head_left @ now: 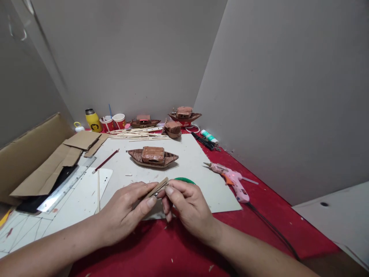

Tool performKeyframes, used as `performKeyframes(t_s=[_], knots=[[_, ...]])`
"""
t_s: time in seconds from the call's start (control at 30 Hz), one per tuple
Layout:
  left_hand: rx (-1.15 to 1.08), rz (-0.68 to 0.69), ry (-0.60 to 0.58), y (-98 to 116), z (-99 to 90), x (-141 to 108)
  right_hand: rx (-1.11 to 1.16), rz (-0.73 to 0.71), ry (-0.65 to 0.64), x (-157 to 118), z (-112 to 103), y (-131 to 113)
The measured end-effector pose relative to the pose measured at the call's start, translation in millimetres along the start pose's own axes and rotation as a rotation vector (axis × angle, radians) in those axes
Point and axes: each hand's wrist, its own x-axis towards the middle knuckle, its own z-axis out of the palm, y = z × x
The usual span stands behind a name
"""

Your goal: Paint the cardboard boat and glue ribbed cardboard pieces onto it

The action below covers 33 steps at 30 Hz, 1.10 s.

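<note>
Above the table's front edge, my left hand (129,206) is closed on a small brown piece of cardboard (158,187), with the thumb laid along its near side. The fingers of my right hand (187,204) pinch at the right end of this piece. A small shiny bit shows between the hands, too hidden to name. Just behind my right hand is a curved green edge (186,179), mostly covered. Beyond both hands, a brown model boat (153,157) with a rounded cabin roof rests on the white board (198,169).
A pink glue gun (232,179) with a cord lies at right. More model boats (184,113), thin wooden sticks (138,133), paper cups (118,121) and a yellow bottle (93,121) stand behind. Cardboard sheets (52,169), a ruler (67,184) and a pencil (106,161) are left.
</note>
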Motion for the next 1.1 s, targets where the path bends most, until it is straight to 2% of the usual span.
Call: performKeyframes(t_s=[0.23,0.3,0.4,0.53,0.73,0.9,1.1], knots=[[-0.234,0.045,-0.058,15,0.9,5,-0.13,-0.099,-0.169,-5,2,-4],[-0.248,0.054,-0.073,15,1.9,5,-0.14,-0.111,-0.17,-5,3,-4],[-0.158,0.052,-0.026,10,4.0,2,-0.151,-0.106,-0.154,-5,3,-4],[-0.052,0.117,0.041,1,7.9,-1,-0.152,-0.088,-0.137,-4,3,-4],[-0.013,0.167,0.061,-1,10.0,0,-0.147,-0.049,-0.122,-5,5,-5],[-0.049,0.137,0.044,1,10.6,-1,-0.126,-0.064,-0.12,-5,5,-4],[-0.228,0.08,-0.016,11,9.4,2,-0.092,-0.098,-0.122,-6,5,-1]])
